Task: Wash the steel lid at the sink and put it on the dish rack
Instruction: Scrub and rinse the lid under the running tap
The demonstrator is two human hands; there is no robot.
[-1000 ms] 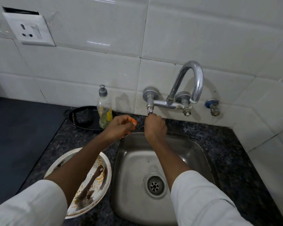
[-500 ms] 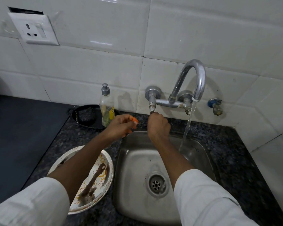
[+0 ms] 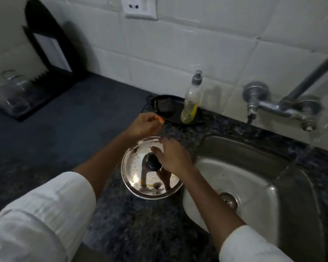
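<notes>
The steel lid, round and smeared with orange food, lies on the dark speckled counter just left of the sink. A black knob stands at its centre. My right hand rests over the lid with its fingers at the knob; blur hides whether they grip it. Just beyond the lid's far rim, my left hand is closed on a small orange scrubber. The black dish rack stands at the far left against the wall.
Water runs from the wall tap into the sink's right side. A soap bottle stands in a black dish behind my left hand. A clear glass jar sits in front of the rack.
My right hand has left the tap handle and dropped onto the lid. Water began running half a second ago. My view has swung left, bringing the rack into sight.
</notes>
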